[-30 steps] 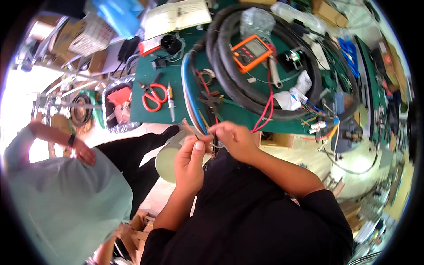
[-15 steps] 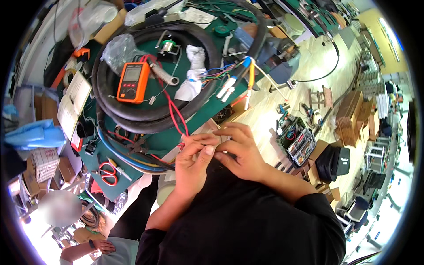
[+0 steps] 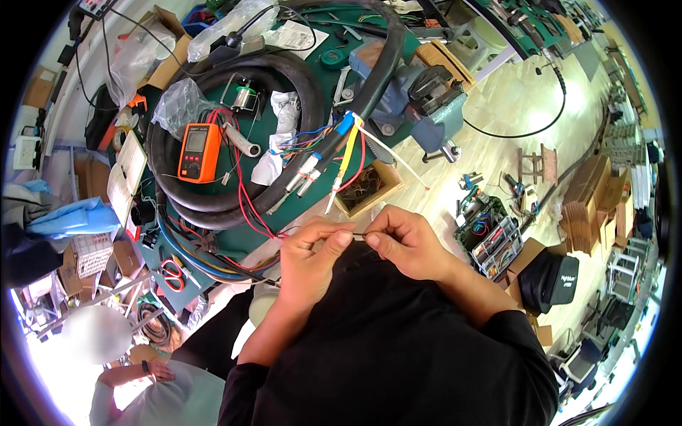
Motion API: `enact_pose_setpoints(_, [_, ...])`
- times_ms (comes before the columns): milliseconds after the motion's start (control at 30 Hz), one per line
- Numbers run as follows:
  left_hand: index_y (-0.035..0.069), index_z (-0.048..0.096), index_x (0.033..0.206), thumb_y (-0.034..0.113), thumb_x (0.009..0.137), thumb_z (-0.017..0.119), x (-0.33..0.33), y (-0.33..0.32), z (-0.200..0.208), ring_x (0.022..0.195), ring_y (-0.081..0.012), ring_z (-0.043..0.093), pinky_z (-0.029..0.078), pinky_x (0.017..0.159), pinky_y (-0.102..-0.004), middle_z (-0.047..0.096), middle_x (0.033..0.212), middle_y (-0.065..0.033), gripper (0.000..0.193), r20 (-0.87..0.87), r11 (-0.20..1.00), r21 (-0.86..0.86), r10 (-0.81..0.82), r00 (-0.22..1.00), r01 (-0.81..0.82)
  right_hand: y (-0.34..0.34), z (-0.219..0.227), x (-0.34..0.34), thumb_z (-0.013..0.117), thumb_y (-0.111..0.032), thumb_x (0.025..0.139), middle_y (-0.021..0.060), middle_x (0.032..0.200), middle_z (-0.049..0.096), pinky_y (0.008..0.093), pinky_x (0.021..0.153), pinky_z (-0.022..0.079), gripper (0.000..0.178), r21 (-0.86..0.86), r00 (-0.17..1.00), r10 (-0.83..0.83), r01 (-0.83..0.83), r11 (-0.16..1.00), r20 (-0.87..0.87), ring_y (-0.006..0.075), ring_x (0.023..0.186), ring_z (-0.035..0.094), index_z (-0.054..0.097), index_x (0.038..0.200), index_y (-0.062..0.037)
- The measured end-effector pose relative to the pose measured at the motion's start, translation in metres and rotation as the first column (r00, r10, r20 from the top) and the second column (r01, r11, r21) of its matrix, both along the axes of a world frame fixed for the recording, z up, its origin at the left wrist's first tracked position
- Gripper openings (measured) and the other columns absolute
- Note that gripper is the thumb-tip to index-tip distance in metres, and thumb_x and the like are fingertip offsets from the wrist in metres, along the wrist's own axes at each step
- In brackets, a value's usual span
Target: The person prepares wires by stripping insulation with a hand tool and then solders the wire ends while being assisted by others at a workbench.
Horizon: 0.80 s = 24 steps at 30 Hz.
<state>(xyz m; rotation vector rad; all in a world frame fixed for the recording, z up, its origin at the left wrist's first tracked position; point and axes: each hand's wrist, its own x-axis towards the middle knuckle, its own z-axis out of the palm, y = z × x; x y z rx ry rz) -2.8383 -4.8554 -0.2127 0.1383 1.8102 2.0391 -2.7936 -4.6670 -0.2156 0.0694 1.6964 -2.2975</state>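
My left hand [image 3: 310, 257] and my right hand [image 3: 410, 246] are in front of my chest, both with thumb and forefinger pinched. A short, thin dark wire-like piece [image 3: 359, 234] stretches between the two pinches; its exact kind is too small to make out. Red test leads [image 3: 246, 206] run from an orange multimeter [image 3: 199, 153] down toward my left hand, where their ends are hidden. Just beyond my hands hangs the stripped end of a thick black cable [image 3: 378, 74], with a yellow wire [image 3: 347, 157], white-sleeved cores [image 3: 304, 175] and thin coloured wires fanning out.
The thick cable lies coiled on a green bench [image 3: 334, 85] with a solder spool [image 3: 246, 98] and a bench vise [image 3: 437, 106]. Below the cable end stands an open wooden box [image 3: 369, 188]. Red-handled scissors [image 3: 172, 275] lie at left. A co-worker's hand [image 3: 160, 370] shows at lower left.
My hands have drawn apart slightly, and the thin piece now shows stretched between them. My right fingers, spread before, are curled into a pinch. The whole view has shifted a little.
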Motion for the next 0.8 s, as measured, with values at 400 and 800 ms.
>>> enact_pose_setpoints(400, [0.001, 0.067, 0.102, 0.006, 0.081, 0.073, -0.018, 0.014, 0.01, 0.084, -0.0155, 0.058, 0.047, 0.079, -0.0283, 0.061, 0.1, -0.0085, 0.023, -0.509, 0.739, -0.531, 0.115, 0.853, -0.416, 0.026, -0.037, -0.036, 0.059, -0.01, 0.095, -0.0021, 0.071, 0.055, 0.0197, 0.054, 0.038, 0.012, 0.071, 0.974, -0.216, 0.212, 0.975, 0.063, 0.0016, 0.062, 0.047, 0.054, 0.09, 0.0005])
enact_pose_setpoints(800, [0.007, 0.065, 0.117, 0.012, 0.072, 0.08, -0.032, 0.039, -0.035, 0.087, -0.0237, 0.053, 0.044, 0.077, -0.0362, 0.055, 0.101, -0.0065, 0.048, -0.758, 0.581, -0.616, -0.254, 0.601, -0.533, 0.007, -0.046, -0.049, 0.061, -0.008, 0.092, -0.0014, 0.071, 0.058, 0.0199, 0.053, 0.04, 0.01, 0.24, 0.958, -0.284, 0.265, 0.934, 0.046, 0.0017, 0.062, 0.049, 0.057, 0.089, 0.0006])
